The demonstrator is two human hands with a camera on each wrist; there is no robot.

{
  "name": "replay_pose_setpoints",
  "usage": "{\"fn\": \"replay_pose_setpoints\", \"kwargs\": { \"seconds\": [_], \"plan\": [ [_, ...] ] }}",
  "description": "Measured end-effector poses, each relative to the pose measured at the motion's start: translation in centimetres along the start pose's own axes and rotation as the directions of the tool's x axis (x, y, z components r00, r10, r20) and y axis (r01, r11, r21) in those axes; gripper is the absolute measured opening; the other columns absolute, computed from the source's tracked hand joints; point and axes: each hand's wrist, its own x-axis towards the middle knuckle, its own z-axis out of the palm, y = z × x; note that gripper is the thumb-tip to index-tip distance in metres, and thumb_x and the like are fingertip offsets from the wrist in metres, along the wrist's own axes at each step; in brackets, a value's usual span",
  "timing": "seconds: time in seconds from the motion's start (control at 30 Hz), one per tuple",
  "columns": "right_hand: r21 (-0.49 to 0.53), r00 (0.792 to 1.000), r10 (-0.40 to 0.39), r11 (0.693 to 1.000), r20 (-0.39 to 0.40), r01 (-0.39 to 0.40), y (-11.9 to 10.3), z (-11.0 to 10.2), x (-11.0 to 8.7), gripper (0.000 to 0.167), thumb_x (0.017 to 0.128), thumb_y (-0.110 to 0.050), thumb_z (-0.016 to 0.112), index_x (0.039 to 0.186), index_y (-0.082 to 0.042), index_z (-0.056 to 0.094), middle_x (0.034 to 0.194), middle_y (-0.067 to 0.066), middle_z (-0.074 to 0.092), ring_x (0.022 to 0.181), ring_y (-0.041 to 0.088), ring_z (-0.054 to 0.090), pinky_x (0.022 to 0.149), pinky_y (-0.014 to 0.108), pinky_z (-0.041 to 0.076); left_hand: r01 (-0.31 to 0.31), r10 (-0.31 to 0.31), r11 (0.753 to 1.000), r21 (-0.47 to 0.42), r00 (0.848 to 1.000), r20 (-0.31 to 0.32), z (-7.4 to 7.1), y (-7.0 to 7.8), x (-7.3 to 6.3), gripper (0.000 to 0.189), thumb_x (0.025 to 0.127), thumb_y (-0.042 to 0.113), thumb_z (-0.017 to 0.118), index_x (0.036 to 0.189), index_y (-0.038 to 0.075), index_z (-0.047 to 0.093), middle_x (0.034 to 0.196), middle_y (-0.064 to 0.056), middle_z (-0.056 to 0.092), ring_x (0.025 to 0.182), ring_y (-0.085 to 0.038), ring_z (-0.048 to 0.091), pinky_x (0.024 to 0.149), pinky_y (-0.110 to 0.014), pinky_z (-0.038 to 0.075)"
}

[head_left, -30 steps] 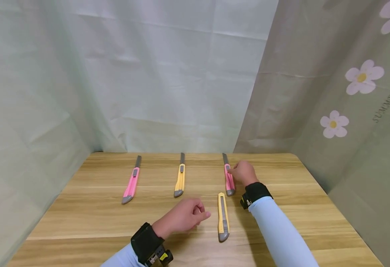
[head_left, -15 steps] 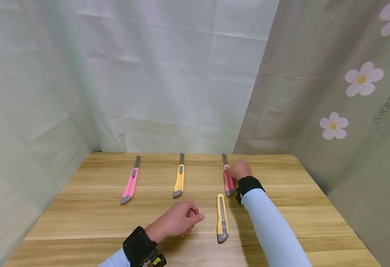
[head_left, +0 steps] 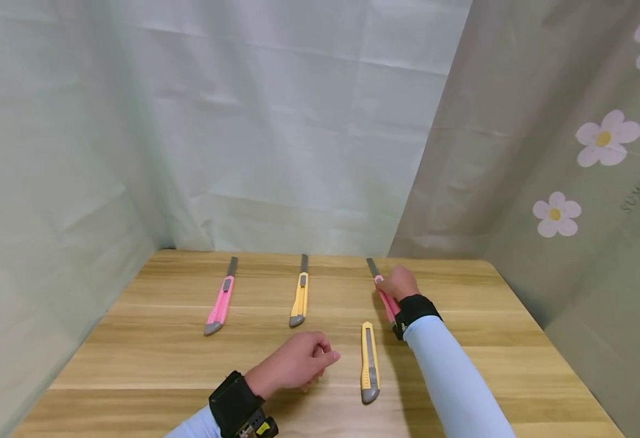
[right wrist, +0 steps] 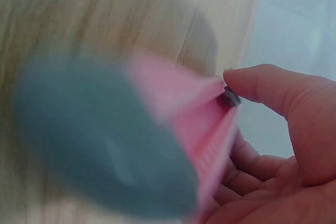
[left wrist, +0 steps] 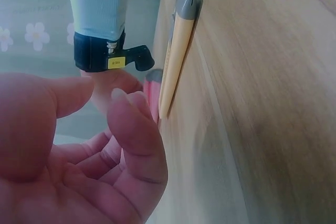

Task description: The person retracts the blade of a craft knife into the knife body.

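My right hand (head_left: 399,281) pinches a pink utility knife (head_left: 389,303) at the back right, its grey blade extended toward the far edge. In the right wrist view the thumb (right wrist: 262,83) lies at the knife's dark slider, and the blurred grey end cap (right wrist: 105,140) looms close to the camera. My left hand (head_left: 294,360) holds nothing, its fingers loosely curled over the front of the table. Just right of it lies a yellow utility knife (head_left: 370,365) with its blade inside the handle; the left wrist view shows this yellow knife (left wrist: 180,51) too.
Farther back on the wooden table (head_left: 161,365) lie another yellow utility knife (head_left: 300,296) and, at the left, another pink one (head_left: 221,304), both with blades extended. Pale curtains (head_left: 298,134) enclose the back and sides, the right one printed with flowers.
The pink knife at the right has turned, its grey end swinging right and toward the wrist as the right hand gripped it. The left hand stays nearly where it was.
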Motion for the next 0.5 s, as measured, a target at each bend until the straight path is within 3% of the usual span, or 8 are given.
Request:
{"fn": "replay_pose_setpoints", "kwargs": {
  "seconds": [0.13,0.27,0.5],
  "plan": [
    [-0.001,1.000,0.005,1.000,-0.008,-0.005,0.0,-0.3,-0.3,0.040,0.092,-0.035,0.072,0.077,0.000,0.062,0.075,0.008,0.053,0.064,0.021,0.051,0.052,0.023,0.041,0.004,-0.004,1.000,-0.008,1.000,0.003,0.3,0.0,0.3,0.024,0.102,0.033,0.064,0.092,0.012,0.062,0.063,0.002,0.055,0.046,-0.013,0.048,0.040,-0.024,0.040],
    [0.102,1.000,0.009,0.995,-0.008,-0.008,-0.9,-1.0,-0.5,0.027,0.089,-0.025,0.077,0.089,0.001,0.068,0.079,0.008,0.058,0.063,0.019,0.055,0.049,0.020,0.047,-0.001,0.001,1.000,-0.025,1.000,0.003,0.3,-0.2,0.7,0.025,0.103,0.032,0.064,0.094,0.009,0.062,0.063,0.001,0.055,0.047,-0.013,0.049,0.040,-0.022,0.041],
    [0.228,0.995,-0.081,0.969,-0.053,0.091,-3.1,-2.6,-1.2,0.025,0.087,-0.019,0.082,0.095,-0.002,0.065,0.089,0.010,0.064,0.073,0.019,0.057,0.054,0.021,0.049,-0.023,0.023,1.000,0.009,1.000,0.009,0.1,-0.1,1.4,0.021,0.103,0.030,0.064,0.095,0.010,0.062,0.064,0.000,0.057,0.047,-0.016,0.056,0.042,-0.027,0.051]
  ]
}}
